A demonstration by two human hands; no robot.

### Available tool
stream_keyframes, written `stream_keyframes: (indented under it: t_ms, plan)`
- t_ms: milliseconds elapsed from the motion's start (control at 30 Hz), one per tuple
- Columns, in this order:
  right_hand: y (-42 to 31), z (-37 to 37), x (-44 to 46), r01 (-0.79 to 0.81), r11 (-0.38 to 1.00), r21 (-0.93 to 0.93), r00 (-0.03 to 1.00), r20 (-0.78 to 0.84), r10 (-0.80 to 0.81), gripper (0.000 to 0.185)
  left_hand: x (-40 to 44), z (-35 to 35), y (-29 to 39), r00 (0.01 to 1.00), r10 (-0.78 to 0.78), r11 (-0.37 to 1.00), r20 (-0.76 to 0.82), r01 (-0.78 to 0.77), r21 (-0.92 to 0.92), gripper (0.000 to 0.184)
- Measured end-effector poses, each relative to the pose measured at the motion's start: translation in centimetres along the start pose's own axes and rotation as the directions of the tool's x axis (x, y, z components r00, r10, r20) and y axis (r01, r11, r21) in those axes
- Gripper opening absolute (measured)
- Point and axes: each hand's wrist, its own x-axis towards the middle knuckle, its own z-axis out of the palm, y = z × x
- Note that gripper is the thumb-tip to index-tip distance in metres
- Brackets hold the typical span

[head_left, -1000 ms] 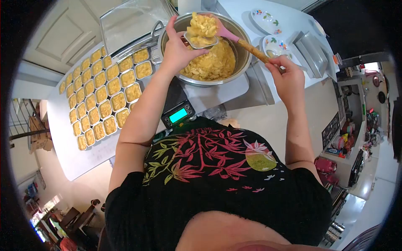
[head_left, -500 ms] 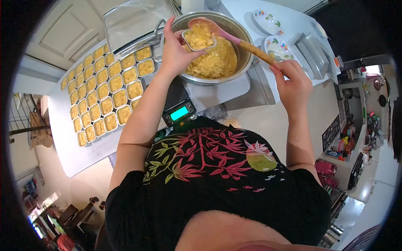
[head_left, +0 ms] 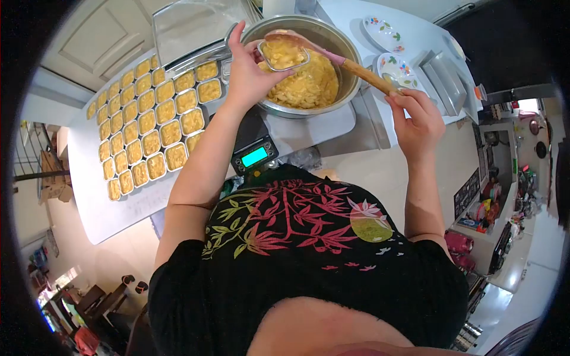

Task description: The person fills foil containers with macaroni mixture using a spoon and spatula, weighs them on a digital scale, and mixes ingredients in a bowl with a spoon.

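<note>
Pinching a small silvery square-sided metal tin point(head_left: 307, 59) of yellow mixture above the large round steel pot point(head_left: 329, 37), the left grip point(head_left: 246, 77) suits its probably light, flexible walls; hold the sides, since wet rims may slip. Right of the pot, the right grip point(head_left: 415, 118) clasps a pink-headed wooden-handled spoon point(head_left: 365, 75).

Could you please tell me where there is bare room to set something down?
The white table has a bare stretch along its near-left edge, bordered by the filled metal tins. A narrower strip lies in front of the steel bowl, right of the digital scale. It is crowded among the tins and around the floral plates and grey pans.
</note>
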Motion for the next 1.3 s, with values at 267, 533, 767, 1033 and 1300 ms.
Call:
stream_keyframes:
  t_ms: [267,533,767,1033,1300]
  plan:
    - [-0.3,-0.1,0.1,-0.026,0.997,0.077,1.0,0.001,0.026,0.012,-0.6,-0.8,-0.2,0.993,0.094,0.995,-0.068,-0.093,0.026,0.115]
    - [-0.8,0.2,0.4,0.034,0.995,0.092,0.999,-0.033,-0.031,0.013,-1.5,-1.6,0.1,0.99,0.103,0.993,-0.094,-0.097,0.064,0.114]
    - [-0.9,0.0,1.1,0.143,0.99,0.018,0.989,-0.05,-0.142,0.012,-1.7,-1.7,0.2,0.985,0.122,0.991,-0.119,-0.114,0.075,0.113]
    - [-0.6,0.0,0.8,0.118,0.99,0.075,0.992,-0.056,-0.114,0.013,-1.9,-2.0,0.5,0.985,0.124,0.988,-0.123,-0.112,0.103,0.113]
    - [-0.4,0.2,0.2,-0.185,0.926,0.329,0.983,0.044,0.18,0.013,-2.4,-2.1,0.8,0.986,0.094,0.995,-0.138,-0.09,0.04,0.113]
